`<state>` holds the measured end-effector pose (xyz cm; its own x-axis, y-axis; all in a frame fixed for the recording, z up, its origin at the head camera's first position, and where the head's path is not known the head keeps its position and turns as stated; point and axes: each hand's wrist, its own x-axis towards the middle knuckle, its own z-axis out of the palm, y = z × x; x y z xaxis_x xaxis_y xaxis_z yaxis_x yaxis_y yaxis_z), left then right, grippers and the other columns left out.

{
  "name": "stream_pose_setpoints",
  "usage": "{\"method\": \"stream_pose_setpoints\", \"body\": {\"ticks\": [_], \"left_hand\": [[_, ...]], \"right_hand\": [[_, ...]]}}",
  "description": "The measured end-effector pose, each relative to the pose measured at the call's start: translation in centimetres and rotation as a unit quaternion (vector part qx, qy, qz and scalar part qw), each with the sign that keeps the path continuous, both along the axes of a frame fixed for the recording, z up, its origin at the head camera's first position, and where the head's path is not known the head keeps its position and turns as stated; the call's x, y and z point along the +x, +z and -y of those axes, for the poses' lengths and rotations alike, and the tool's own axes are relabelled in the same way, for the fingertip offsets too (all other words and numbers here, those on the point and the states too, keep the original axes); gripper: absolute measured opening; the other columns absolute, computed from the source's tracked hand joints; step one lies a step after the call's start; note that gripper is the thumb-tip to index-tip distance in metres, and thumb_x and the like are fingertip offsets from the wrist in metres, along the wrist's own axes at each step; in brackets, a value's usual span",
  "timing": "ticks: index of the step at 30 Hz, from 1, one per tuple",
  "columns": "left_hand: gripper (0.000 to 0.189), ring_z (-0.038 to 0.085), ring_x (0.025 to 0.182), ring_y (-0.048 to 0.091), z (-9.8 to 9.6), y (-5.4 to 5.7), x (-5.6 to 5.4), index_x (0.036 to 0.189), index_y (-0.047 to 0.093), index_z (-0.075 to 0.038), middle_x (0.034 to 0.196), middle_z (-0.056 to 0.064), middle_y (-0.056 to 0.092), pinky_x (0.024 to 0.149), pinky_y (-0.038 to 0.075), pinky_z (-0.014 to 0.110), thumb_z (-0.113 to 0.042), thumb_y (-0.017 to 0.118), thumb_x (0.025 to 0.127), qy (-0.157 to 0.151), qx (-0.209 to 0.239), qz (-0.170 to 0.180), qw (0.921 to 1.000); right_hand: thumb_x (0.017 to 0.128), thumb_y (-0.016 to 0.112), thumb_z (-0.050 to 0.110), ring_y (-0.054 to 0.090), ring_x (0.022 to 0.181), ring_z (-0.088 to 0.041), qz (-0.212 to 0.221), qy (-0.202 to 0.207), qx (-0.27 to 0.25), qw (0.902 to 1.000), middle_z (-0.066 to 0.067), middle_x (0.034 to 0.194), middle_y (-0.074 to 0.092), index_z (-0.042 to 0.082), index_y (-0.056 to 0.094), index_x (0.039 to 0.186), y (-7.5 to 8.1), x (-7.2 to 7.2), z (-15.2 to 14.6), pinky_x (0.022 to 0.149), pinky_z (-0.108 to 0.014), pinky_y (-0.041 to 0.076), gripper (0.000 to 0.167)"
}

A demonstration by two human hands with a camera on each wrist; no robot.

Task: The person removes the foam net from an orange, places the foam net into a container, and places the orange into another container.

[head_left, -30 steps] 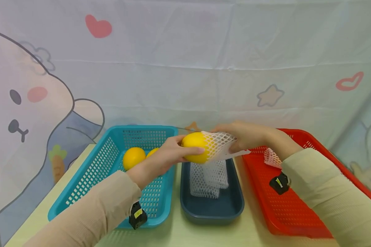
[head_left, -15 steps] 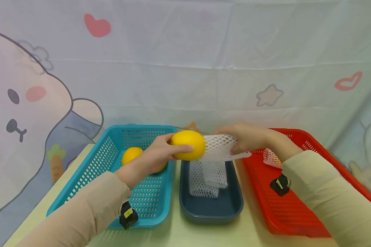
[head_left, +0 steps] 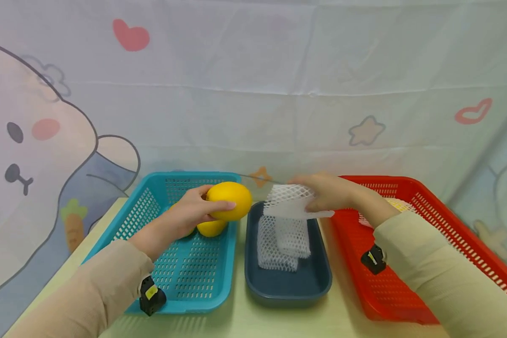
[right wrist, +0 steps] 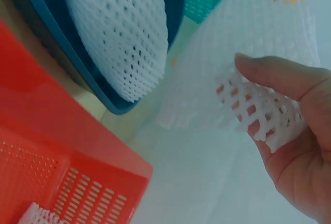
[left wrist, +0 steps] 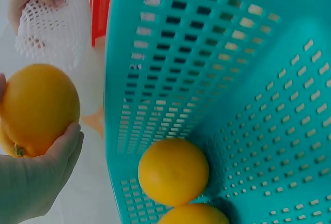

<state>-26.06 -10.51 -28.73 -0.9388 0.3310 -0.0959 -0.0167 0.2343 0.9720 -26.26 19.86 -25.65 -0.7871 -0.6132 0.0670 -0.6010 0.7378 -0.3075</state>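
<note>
My left hand (head_left: 194, 211) grips a bare yellow lemon (head_left: 229, 201) over the right rim of the teal basket (head_left: 152, 206); the same lemon (left wrist: 39, 107) fills the left of the left wrist view. Two more lemons (left wrist: 173, 171) lie in that basket. My right hand (head_left: 325, 192) pinches an empty white foam net sleeve (head_left: 289, 202) above the dark blue tray (head_left: 287, 286), thumb on the mesh (right wrist: 258, 87). The sleeve and the lemon are apart.
Folded foam nets (head_left: 280, 239) lie in the blue tray. A red basket (head_left: 405, 272) at the right holds a netted fruit (head_left: 395, 204), partly hidden by my right arm. A cartoon cloth backdrop hangs close behind the baskets. The table's front strip is pale green.
The lemon has come out of the net sleeve. My left hand carried it leftward to the teal basket, while my right hand kept the emptied sleeve over the blue tray.
</note>
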Motion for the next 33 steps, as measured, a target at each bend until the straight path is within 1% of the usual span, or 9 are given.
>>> {"method": "stream_pose_setpoints", "body": {"ticks": [9,12,16,18,20,24,27,30,33], "left_hand": [[0.072,0.029,0.101,0.053,2.1,0.3,-0.8,0.137,0.034,0.001,0.124,0.018,0.047,0.091,0.047,0.039,-0.023,0.072,0.081,-0.031,-0.066,0.007,0.9973],[0.073,0.03,0.103,0.053,2.7,0.5,-1.0,0.137,0.032,0.003,0.126,0.021,0.045,0.091,0.048,0.039,-0.021,0.072,0.081,-0.051,-0.076,0.015,0.9957],[0.078,0.03,0.104,0.051,3.5,0.4,-1.2,0.14,0.028,0.005,0.127,0.022,0.043,0.091,0.048,0.04,-0.019,0.072,0.08,-0.077,-0.104,0.03,0.9911],[0.079,0.03,0.103,0.05,3.9,0.3,-1.3,0.14,0.027,0.006,0.127,0.022,0.042,0.09,0.048,0.039,-0.019,0.072,0.08,-0.092,-0.122,0.034,0.9877],[0.078,0.029,0.101,0.05,4.3,0.2,-1.5,0.14,0.027,0.006,0.125,0.021,0.043,0.089,0.049,0.038,-0.019,0.072,0.08,-0.105,-0.133,0.039,0.9847],[0.075,0.028,0.096,0.051,5.1,0.1,-1.7,0.137,0.03,0.007,0.117,0.019,0.047,0.084,0.05,0.036,-0.019,0.071,0.08,-0.132,-0.142,0.049,0.9798],[0.073,0.027,0.093,0.05,5.6,0.2,-1.8,0.135,0.032,0.007,0.112,0.018,0.049,0.082,0.049,0.036,-0.019,0.071,0.08,-0.143,-0.151,0.058,0.9764],[0.073,0.027,0.094,0.05,6.2,0.3,-1.9,0.135,0.032,0.008,0.112,0.018,0.049,0.084,0.049,0.038,-0.018,0.072,0.08,-0.146,-0.158,0.07,0.9741],[0.079,0.028,0.098,0.051,6.6,0.2,-1.8,0.138,0.026,0.009,0.118,0.019,0.047,0.087,0.049,0.039,-0.018,0.072,0.08,-0.15,-0.163,0.079,0.972]], "right_hand": [[0.08,0.067,0.006,0.058,0.093,-0.029,0.025,-0.044,-0.101,0.9936,-0.017,0.118,0.058,0.001,0.043,0.135,-1.6,-0.5,0.8,0.077,-0.042,0.053,0.06],[0.08,0.066,0.007,0.058,0.094,-0.03,0.052,-0.075,-0.155,0.9837,-0.019,0.119,0.057,0.0,0.04,0.136,-2.3,-0.7,1.3,0.075,-0.042,0.054,0.062],[0.082,0.065,0.009,0.056,0.097,-0.032,0.096,-0.149,-0.228,0.9573,-0.02,0.12,0.054,-0.001,0.039,0.134,-3.5,-0.8,2.4,0.077,-0.043,0.054,0.06],[0.083,0.064,0.009,0.055,0.098,-0.031,0.148,-0.191,-0.277,0.9301,-0.02,0.12,0.054,-0.002,0.039,0.132,-4.0,-0.9,3.2,0.081,-0.043,0.052,0.056],[0.085,0.062,0.008,0.054,0.099,-0.03,0.212,-0.222,-0.333,0.8918,-0.02,0.121,0.051,-0.003,0.038,0.132,-4.4,-0.8,3.9,0.086,-0.043,0.05,0.054],[0.089,0.056,0.003,0.054,0.098,-0.027,0.331,-0.253,-0.453,0.7886,-0.019,0.123,0.049,-0.002,0.035,0.133,-5.1,-0.5,5.2,0.093,-0.043,0.046,0.049],[0.091,0.052,0.001,0.053,0.097,-0.025,0.38,-0.266,-0.518,0.7188,-0.017,0.125,0.047,-0.001,0.033,0.136,-5.6,-0.3,5.9,0.097,-0.041,0.042,0.049],[0.092,0.049,0.001,0.05,0.097,-0.023,0.397,-0.269,-0.554,0.681,-0.015,0.126,0.045,-0.002,0.03,0.138,-6.0,0.0,6.3,0.101,-0.04,0.039,0.05],[0.092,0.047,0.001,0.05,0.096,-0.022,0.401,-0.255,-0.571,0.6696,-0.014,0.125,0.045,-0.002,0.028,0.139,-6.2,0.0,6.6,0.102,-0.039,0.038,0.05]]}}
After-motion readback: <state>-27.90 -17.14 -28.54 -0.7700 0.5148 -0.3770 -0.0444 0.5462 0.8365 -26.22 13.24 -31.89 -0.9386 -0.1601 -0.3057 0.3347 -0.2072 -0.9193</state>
